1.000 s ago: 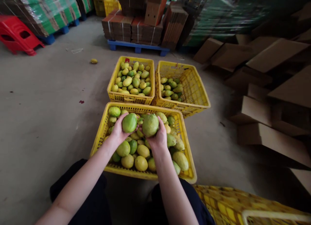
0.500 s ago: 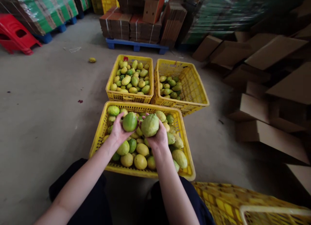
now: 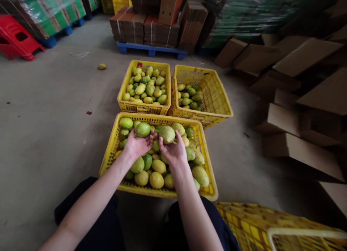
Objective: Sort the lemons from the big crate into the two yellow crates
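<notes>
My left hand is cupped around a smooth green lemon, its fingers curving up at the right side. In my right hand rests a paler, bumpy green lemon, held between thumb and fingers. Both hands are close together, palms up, above a yellow plastic crate full of yellow and green lemons. Below my hands, a yellow lemon lies near the crate's front side.
Behind stand a full yellow crate and a partly filled one. Another crate is at lower right. Cardboard boxes lie at right. A red stool, a stray lemon and a blue pallet are farther off.
Both lemons have been turned in my hands, now lying more on their sides. The left lemon has risen slightly, and my fingers have opened out somewhat around both.
</notes>
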A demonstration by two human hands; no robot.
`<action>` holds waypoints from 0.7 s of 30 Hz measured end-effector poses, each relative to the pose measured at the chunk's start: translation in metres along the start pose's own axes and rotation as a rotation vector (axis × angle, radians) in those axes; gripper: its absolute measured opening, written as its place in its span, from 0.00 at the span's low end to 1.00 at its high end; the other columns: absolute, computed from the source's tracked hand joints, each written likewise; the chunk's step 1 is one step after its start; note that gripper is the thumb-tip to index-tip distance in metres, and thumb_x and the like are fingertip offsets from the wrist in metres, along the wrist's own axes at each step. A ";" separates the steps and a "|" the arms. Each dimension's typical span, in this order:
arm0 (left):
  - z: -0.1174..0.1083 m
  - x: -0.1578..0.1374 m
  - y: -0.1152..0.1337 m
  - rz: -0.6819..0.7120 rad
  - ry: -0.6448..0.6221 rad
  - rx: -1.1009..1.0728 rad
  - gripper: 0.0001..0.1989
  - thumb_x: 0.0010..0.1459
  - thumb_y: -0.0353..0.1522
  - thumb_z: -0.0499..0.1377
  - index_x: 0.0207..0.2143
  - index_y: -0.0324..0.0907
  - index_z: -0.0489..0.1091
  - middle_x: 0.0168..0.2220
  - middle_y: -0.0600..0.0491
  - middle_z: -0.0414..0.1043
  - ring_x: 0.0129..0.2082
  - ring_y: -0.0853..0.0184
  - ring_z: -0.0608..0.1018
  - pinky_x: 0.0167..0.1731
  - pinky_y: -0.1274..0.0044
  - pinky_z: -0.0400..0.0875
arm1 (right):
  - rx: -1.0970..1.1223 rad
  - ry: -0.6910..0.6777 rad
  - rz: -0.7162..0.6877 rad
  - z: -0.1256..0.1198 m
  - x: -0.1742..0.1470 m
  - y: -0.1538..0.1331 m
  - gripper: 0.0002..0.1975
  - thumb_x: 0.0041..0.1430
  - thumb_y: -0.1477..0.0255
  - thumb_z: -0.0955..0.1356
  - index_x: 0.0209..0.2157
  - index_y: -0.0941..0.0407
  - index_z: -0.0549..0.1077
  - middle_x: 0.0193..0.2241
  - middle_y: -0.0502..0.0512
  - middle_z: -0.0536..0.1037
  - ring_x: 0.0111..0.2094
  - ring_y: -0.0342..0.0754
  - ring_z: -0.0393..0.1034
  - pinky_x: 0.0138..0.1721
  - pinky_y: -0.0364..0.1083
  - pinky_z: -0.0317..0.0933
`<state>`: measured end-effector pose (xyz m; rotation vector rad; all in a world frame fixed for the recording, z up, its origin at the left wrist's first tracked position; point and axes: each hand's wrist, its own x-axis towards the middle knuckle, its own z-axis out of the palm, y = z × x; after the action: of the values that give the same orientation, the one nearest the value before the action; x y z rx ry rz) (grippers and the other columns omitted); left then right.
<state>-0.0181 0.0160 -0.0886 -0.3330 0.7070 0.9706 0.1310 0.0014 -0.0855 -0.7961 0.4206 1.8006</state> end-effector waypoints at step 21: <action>0.010 -0.007 0.004 0.139 -0.039 0.159 0.15 0.70 0.34 0.52 0.53 0.37 0.70 0.38 0.44 0.77 0.28 0.67 0.78 0.28 0.78 0.78 | -0.121 0.006 -0.111 -0.001 0.004 0.004 0.08 0.66 0.68 0.71 0.45 0.54 0.73 0.34 0.54 0.83 0.31 0.49 0.81 0.28 0.45 0.80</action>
<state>-0.0199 0.0192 -0.0767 -0.1266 0.7745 1.0419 0.1268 0.0023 -0.0898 -0.8921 0.2682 1.7329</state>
